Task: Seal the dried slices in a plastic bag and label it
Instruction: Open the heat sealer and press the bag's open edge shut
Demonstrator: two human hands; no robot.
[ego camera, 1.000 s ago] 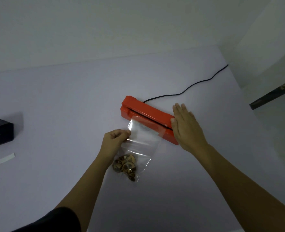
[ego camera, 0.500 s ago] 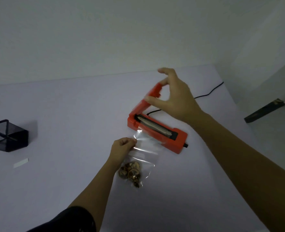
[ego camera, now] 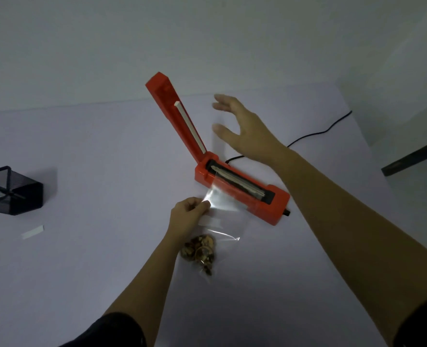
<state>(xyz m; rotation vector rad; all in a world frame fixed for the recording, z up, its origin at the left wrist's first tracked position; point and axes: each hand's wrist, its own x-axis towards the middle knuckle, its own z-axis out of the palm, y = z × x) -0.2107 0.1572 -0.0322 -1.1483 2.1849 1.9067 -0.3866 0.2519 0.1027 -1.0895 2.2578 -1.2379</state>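
The left grip is pinching one edge of the clear plastic bag, which is lying on the white worktop with its far end resting across the orange heat sealer. The dried slices are sitting bunched at the bag's near end. The right grip is hovering released, fingers spread, beside the sealer's raised lid, touching nothing.

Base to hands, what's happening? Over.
Left hand pinches bag edge; right hand open, clear of sealer. Lid up, bag mouth on sealing strip. Nothing blocking.
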